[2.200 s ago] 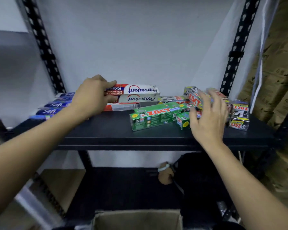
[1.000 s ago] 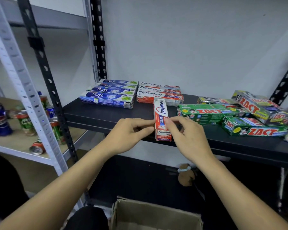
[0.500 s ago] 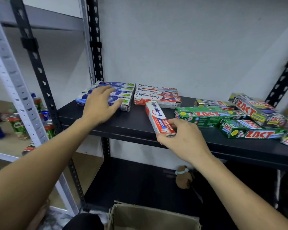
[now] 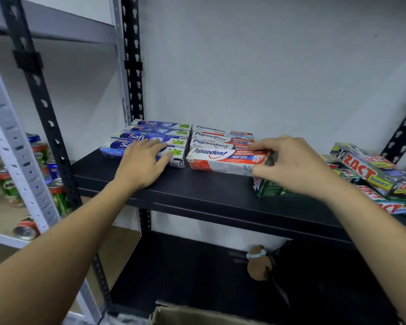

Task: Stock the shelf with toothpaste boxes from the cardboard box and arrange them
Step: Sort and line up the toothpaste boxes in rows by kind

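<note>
The black shelf [image 4: 220,191] is spread beneath both hands. Under the left hand [image 4: 143,163], whose fingers are laid flat and slightly apart, the row of Safi boxes [image 4: 155,133] is pressed down at its front member. Just beyond the right fingertips the Pepsodent row [image 4: 220,137] is lined up. The front Pepsodent box [image 4: 220,158] lies on the shelf at the near edge of that row. Its right end is pinched by the right hand [image 4: 291,163], with the fingers [image 4: 263,146] curled over the top and the thumb below.

The box appears to be in the act of being squared up. The held end should be nudged away from the wrist until the long side is flush with the box behind. The far end should be brought level with the Safi box under the left fingers. That row is best kept steadied so nothing is shoved.

To the right of the right wrist a loose heap of Zact boxes [image 4: 370,170] is left unsorted. One green Zact box [image 4: 274,188] sits directly beneath the right palm and could be knocked. Below both forearms, the cardboard box [image 4: 197,315] is only partly seen, and its contents cannot be told.
</note>
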`<action>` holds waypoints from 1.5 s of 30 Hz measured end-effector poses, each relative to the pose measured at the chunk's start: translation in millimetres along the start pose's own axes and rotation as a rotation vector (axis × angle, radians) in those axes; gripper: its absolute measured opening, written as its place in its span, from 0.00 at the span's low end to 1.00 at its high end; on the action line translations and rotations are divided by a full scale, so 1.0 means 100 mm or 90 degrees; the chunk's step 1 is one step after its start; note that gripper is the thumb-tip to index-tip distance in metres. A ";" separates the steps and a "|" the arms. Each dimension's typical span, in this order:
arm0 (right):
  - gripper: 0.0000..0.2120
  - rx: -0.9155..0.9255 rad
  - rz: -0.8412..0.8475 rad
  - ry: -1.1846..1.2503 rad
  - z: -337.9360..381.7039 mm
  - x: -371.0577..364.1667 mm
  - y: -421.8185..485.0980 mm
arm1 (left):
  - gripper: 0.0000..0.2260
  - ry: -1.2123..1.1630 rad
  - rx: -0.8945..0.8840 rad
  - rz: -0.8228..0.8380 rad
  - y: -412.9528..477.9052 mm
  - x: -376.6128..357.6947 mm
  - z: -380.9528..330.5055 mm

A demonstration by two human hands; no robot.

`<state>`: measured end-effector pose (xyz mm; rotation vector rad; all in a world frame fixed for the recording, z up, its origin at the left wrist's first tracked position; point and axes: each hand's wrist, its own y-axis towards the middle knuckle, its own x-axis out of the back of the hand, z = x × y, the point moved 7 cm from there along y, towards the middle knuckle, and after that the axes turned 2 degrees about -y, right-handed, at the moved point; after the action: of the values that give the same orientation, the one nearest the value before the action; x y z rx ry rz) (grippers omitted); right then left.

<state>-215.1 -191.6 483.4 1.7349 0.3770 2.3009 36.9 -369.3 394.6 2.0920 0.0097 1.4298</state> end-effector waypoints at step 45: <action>0.15 -0.088 0.037 0.016 -1.18 -0.21 0.21 | 0.19 -0.031 -0.189 -0.068 -0.04 -0.18 -1.32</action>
<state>-323.9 -225.6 440.2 1.6726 0.1688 2.3298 -81.5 -310.4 409.1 1.8529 -0.1036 1.2346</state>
